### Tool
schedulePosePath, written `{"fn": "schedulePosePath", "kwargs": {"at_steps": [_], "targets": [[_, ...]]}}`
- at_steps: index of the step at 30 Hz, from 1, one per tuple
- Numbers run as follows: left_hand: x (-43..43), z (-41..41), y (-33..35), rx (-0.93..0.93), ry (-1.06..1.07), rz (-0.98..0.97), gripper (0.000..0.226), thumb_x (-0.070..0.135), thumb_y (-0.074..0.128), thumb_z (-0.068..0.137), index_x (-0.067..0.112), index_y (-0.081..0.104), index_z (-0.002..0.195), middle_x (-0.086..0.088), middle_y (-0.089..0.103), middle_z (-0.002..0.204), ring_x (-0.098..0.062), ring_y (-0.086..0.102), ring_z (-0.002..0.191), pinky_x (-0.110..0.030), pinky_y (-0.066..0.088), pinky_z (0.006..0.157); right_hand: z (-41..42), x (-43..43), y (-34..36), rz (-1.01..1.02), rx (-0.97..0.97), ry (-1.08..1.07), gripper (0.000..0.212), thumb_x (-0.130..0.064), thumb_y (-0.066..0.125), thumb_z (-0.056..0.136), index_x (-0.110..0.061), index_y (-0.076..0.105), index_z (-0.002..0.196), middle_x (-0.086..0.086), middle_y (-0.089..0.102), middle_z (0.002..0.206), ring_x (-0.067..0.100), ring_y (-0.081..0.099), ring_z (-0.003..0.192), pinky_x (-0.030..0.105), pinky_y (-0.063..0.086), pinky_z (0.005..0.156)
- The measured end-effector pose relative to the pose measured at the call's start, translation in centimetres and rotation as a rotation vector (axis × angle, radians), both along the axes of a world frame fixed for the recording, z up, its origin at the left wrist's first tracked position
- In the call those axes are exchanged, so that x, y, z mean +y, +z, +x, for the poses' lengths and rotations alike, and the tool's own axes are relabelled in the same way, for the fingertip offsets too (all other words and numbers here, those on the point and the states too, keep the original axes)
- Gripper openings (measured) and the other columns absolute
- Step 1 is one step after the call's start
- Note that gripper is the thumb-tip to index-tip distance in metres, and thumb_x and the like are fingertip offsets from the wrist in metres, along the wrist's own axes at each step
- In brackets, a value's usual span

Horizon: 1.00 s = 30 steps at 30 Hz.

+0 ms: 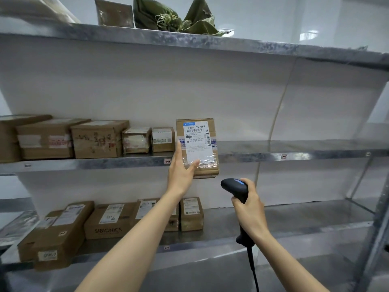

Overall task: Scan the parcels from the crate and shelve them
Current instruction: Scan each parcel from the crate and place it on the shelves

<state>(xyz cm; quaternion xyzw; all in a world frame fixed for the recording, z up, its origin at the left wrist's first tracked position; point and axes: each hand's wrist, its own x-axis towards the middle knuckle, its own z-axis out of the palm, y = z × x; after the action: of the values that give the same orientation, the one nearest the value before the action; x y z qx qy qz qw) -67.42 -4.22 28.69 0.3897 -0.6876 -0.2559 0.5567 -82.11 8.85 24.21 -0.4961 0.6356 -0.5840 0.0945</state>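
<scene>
Cardboard parcel point(197, 144): held upright in the left hand point(181, 173), its white label turned to the camera and "530- 05 069" printed at the top. Its lower edge is seen below the front lip of the middle shelf point(294, 152). Whether it touches that lip cannot be told.
Left hand: clamped on the parcel's lower left corner. The thumb is laid across the taped front and the forefinger is stretched up the left edge. The other fingers are hidden behind the box.
Right hand point(249, 209): closed round the grip of the scanner point(233, 185), below and to the right of the left hand.
Scanner: black, with a blue strip on top. Its head is aimed left and is seen just under the parcel, apart from it. A dark cable is hung from the handle's end.
Middle shelf: grey metal, with bare sheet to the right of the left hand.
Brown boxes point(99, 140): lined up on the middle shelf to the left of the left hand, the nearest just beside the parcel.
Lower boxes point(109, 222): ranged on the shelf beneath, behind the left forearm, one marked SIBIONICS.
Green bundle point(174, 17): laid on the top shelf, well above both hands.
</scene>
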Motion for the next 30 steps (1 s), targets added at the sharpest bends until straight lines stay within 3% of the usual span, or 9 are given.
{"fn": "schedulePosePath", "kwargs": {"at_steps": [8,15,19,22,26,30], "targets": [[-3.3,-1.1,1.0,-0.001,0.022,0.037,0.083,0.034,0.061,0.091,0.034,0.004,0.152,0.003,0.028,0.156,-0.021,0.026,0.142,-0.045,0.026,0.113,-1.8,-3.1,0.8,0.0,0.017,0.043,0.049,-0.002,0.055,0.087,-0.041,0.041,0.113,-0.014,0.058,0.088,0.008,0.058,0.065,0.009,0.041,0.049],[-4.9,-2.0,1.8,-0.054,0.078,0.037,0.084,0.041,0.061,0.09,0.037,0.003,0.152,0.002,0.029,0.155,-0.024,0.028,0.141,-0.047,0.029,0.11,-3.1,-5.1,1.2,-0.013,0.008,0.078,0.046,-0.003,0.053,0.087,-0.034,0.044,0.12,-0.005,0.06,0.092,0.014,0.057,0.066,0.021,0.042,0.053],[-5.1,-2.7,2.6,-0.054,0.125,0.018,0.077,0.038,0.061,0.091,0.032,0.014,0.152,-0.001,0.03,0.154,-0.024,0.029,0.141,-0.051,0.03,0.112,-3.5,-5.7,1.1,-0.021,-0.004,0.093,0.047,-0.002,0.053,0.087,-0.032,0.044,0.122,-0.004,0.059,0.095,0.015,0.058,0.069,0.024,0.045,0.057],[-4.7,-3.1,2.3,-0.068,0.227,-0.037,0.068,0.041,0.058,0.092,0.028,0.025,0.15,-0.006,0.035,0.15,-0.028,0.037,0.135,-0.051,0.04,0.104,-3.7,-5.9,1.1,-0.026,-0.003,0.099,0.047,-0.002,0.054,0.087,-0.031,0.044,0.123,-0.003,0.059,0.096,0.015,0.058,0.068,0.023,0.045,0.056],[-4.2,-2.8,1.8,-0.168,0.288,-0.121,0.065,0.049,0.05,0.094,0.025,0.027,0.149,-0.01,0.041,0.144,-0.03,0.046,0.126,-0.049,0.048,0.095,-4.0,-5.9,1.0,-0.028,-0.012,0.105,0.048,-0.002,0.054,0.088,-0.033,0.044,0.123,-0.004,0.059,0.096,0.012,0.058,0.066,0.017,0.042,0.052],[-4.5,-1.9,2.1,-0.398,0.318,-0.089,0.079,0.063,0.048,0.088,0.03,0.013,0.15,-0.009,0.026,0.154,-0.033,0.043,0.13,-0.052,0.044,0.094,-4.2,-5.8,1.0,-0.034,-0.013,0.107,0.048,-0.003,0.054,0.088,-0.034,0.043,0.122,-0.007,0.058,0.096,0.009,0.058,0.067,0.01,0.041,0.048]]}}
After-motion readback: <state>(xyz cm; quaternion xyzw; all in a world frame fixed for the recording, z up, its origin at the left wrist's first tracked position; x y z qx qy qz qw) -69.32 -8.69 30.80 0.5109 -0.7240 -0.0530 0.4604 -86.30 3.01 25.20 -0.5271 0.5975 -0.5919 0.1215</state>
